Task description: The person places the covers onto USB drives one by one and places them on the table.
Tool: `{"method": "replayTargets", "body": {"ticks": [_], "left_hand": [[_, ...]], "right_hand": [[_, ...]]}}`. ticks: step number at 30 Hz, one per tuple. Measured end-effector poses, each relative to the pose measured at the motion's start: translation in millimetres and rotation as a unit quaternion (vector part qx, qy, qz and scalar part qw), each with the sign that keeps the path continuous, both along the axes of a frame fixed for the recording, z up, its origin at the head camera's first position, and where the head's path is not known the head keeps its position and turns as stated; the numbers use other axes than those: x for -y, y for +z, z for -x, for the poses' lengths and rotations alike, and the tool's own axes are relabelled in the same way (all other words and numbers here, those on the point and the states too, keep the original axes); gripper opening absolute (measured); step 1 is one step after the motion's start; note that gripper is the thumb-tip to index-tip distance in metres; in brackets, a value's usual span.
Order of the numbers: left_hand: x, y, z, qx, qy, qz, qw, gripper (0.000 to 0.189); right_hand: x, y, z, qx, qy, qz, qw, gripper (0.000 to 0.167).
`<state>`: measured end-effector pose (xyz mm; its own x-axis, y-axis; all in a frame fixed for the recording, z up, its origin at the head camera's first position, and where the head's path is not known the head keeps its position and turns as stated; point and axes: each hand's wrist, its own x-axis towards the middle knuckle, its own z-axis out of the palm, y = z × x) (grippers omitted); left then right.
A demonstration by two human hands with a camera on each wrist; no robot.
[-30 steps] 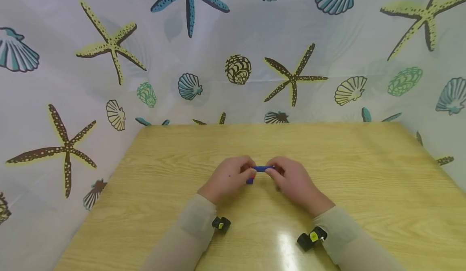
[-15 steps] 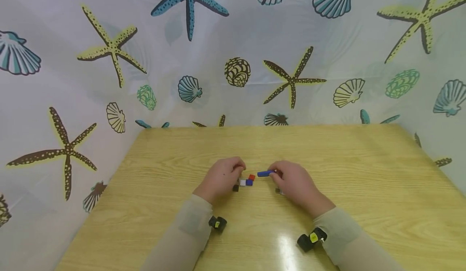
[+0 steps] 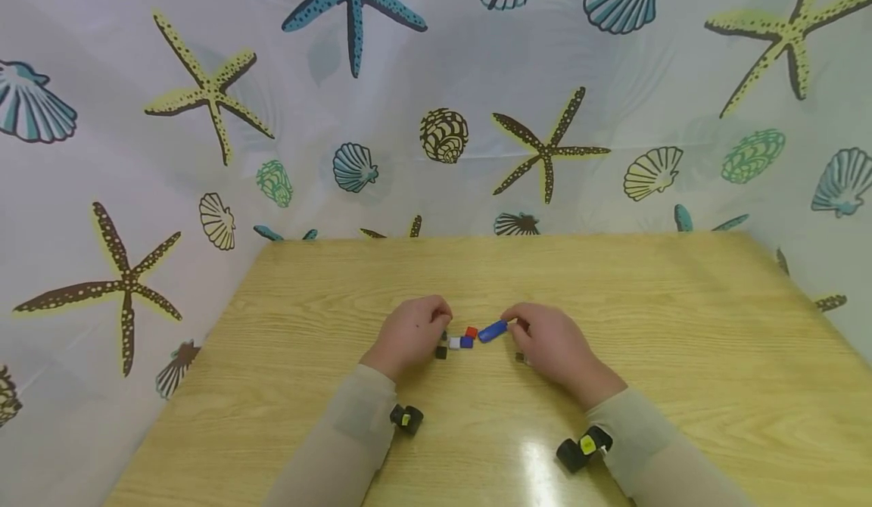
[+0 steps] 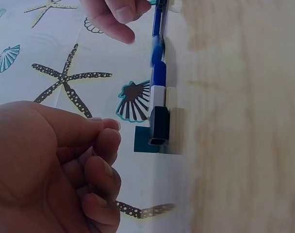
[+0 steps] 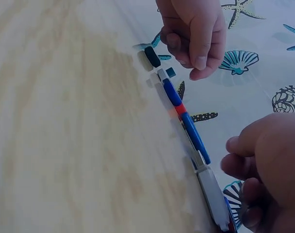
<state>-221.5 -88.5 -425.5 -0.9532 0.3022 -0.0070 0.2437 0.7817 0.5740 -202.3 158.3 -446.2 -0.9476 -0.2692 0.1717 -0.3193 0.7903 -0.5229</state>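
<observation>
A slim blue piece point(image 3: 493, 331) with rounded ends lies on the table between the hands. My right hand point(image 3: 550, 340) is bent close by its right end; in the right wrist view its fingertips point(image 5: 235, 143) stand apart from the piece. My left hand point(image 3: 409, 334) hovers left of a small cluster, fingers loosely curled, thumb tip at the index finger, nothing held. The cluster has a red block point(image 3: 471, 332), a blue block point(image 3: 466, 343), a white block point(image 3: 455, 343) and a dark block point(image 3: 441, 353). A long grey piece point(image 5: 213, 191) lies beside my right hand, mostly hidden in the head view.
The wooden table point(image 3: 327, 280) extends around both hands. A white curtain point(image 3: 409, 76) printed with starfish and shells encloses its back and sides. Black cameras are strapped on both wrists, the left one point(image 3: 406, 419) and the right one point(image 3: 583, 448).
Both hands held the slim blue piece at first. My left hand let go and drew left, uncovering the blocks; my right hand lowered the piece to the table and released it.
</observation>
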Motion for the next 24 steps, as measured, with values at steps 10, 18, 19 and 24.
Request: {"method": "replayTargets", "body": {"ticks": [10,18,19,24], "left_hand": [[2.6,-1.7,1.7,0.065,0.009,0.033,0.9973,0.023],[3.8,-4.2,1.6,0.066,0.005,0.042,0.9969,0.02],[4.1,-4.4,1.4,0.065,0.005,0.044,0.9969,0.019],[5.6,-3.6,0.9,0.067,0.004,0.05,0.9965,0.01]], "right_hand": [[-10,0.9,3.7,-0.033,-0.037,0.06,0.997,0.019],[-11,1.2,3.3,-0.025,-0.044,0.072,0.9961,0.019],[-11,0.9,3.4,-0.024,-0.044,0.073,0.9961,0.019],[-11,-1.1,4.3,-0.026,-0.043,0.073,0.9961,0.019]]}}
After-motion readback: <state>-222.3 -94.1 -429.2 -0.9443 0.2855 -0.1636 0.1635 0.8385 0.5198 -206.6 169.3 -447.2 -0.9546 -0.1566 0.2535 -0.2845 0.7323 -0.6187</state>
